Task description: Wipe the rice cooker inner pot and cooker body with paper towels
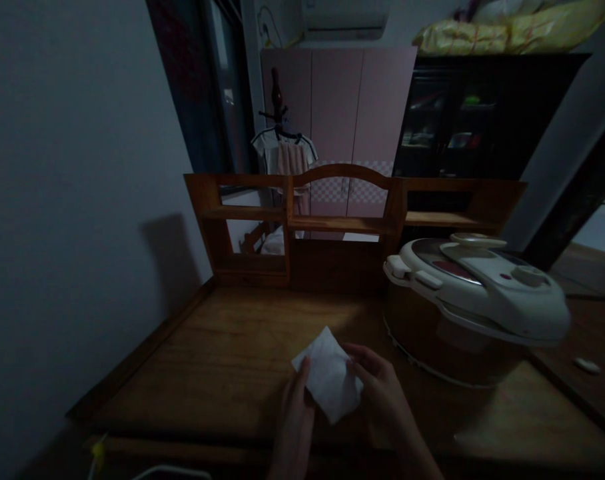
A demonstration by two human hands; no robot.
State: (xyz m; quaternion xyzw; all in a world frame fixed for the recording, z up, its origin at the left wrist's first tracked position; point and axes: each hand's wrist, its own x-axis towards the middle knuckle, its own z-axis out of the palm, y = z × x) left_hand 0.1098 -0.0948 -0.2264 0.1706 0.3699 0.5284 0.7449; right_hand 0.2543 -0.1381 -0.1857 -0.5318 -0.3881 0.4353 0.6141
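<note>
A small white sheet (331, 380), which looks like folded tissue or paper, is held up between my two hands above the front part of the wooden desk (242, 347). On its left edge, my left hand (298, 407) pinches it with the thumb lying on top. My right hand (377, 383) grips the right edge, thumb and fingers closed on it. One corner points away from me and the opposite one hangs toward me. Whether the sheet is one layer or several, I cannot tell.
A large white-lidded cooker (477, 307) stands on the desk to the right. Along the back runs a wooden shelf unit (340, 223). A wall (82, 200) borders the left side. A small white object (586, 365) lies on a darker surface at far right.
</note>
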